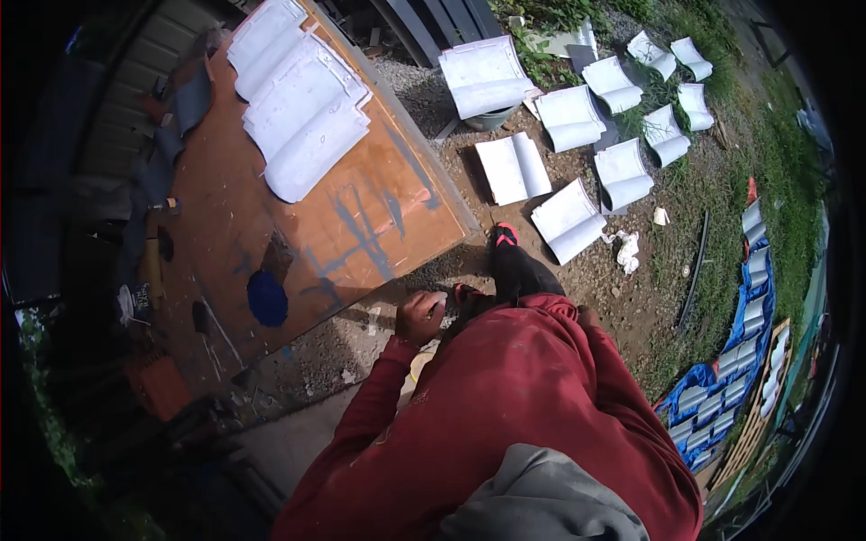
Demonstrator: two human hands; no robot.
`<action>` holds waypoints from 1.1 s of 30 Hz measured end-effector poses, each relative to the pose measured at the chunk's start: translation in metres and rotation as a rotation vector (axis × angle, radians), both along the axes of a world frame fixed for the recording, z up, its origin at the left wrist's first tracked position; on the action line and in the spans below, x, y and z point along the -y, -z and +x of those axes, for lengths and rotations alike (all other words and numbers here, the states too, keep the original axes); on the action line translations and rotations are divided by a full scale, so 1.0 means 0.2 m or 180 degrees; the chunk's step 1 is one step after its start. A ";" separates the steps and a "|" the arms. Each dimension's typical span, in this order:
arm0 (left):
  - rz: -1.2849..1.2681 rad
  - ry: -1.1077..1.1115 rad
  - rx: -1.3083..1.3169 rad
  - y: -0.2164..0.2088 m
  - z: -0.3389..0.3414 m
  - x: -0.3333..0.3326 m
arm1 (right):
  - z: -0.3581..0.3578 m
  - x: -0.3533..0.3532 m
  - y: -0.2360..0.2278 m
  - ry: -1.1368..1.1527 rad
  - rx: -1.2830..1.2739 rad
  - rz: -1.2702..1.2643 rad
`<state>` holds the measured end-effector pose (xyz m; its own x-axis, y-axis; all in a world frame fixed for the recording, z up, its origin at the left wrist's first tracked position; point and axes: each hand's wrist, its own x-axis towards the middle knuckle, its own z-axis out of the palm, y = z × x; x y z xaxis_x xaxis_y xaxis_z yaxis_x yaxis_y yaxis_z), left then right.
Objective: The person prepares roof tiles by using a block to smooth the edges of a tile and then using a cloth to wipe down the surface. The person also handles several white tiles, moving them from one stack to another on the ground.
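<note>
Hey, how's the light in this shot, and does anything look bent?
Head view: harsh sunlight washes the tiles on the brown table almost white; deep shadow swallows detail at the left; black rims the fisheye picture, and the blue tarp appears bowed, probably partly from distortion.

Standing beside a table (212, 216) to the left, bearing table tiles (307, 117) at its far end and a disc (268, 298) nearer; having the left hand (419, 317) between table and torso (505, 388); facing a bucket (492, 118) beyond the table, supporting one tile (487, 77); facing ground tiles (512, 169) ahead and rightward, passing a rag (627, 252) beside the nearest; having, farther right, a hose (695, 270), then a tarpaulin (695, 374) bearing more tiles (738, 356), then slats (750, 428).
</note>
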<state>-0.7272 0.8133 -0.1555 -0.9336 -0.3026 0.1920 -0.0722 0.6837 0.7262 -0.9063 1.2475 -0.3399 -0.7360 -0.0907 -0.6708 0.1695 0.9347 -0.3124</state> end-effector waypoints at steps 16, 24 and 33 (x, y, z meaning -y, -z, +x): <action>0.0654 -0.1990 0.0554 0.33 0.54 0.04 | -0.54 0.47 -0.02 -0.3043 -0.0670 0.0067; 0.1403 -0.2657 0.1819 0.55 1.07 -0.15 | -0.57 2.18 -1.12 -0.2747 -0.1941 -0.2586; 0.2007 -0.3797 0.3293 0.48 1.57 -0.45 | 0.33 3.15 -1.07 -0.4960 -0.0753 -0.3477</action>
